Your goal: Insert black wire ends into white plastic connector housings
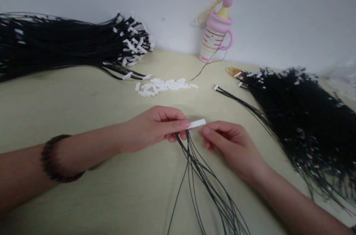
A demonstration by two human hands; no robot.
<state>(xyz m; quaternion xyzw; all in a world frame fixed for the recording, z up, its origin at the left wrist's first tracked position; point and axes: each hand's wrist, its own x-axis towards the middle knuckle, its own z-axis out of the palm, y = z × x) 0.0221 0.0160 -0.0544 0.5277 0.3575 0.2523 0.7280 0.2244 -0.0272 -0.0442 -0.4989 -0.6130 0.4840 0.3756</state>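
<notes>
Between the thumb and fingers of my left hand (164, 123) is a white connector housing (198, 123), its right end sticking out. Thin black wires (204, 175) hang from below the same fingers and fan out toward the near edge of the view. Just right of the connector, my right hand (226, 138) has its thumb and index fingertip pressed together. Whatever lies in that pinch, if anything, is too small to make out. Beyond both hands lies a loose pile of white connector housings (167, 86) on the table.
A thick bundle of black wires (69, 42) with white connectors lies at the back left. Another heap of black wires (308, 116) covers the right side, with one wired connector (216, 87) reaching inward. A pink-and-white cup-shaped thing (214, 38) stands against the wall (167, 1).
</notes>
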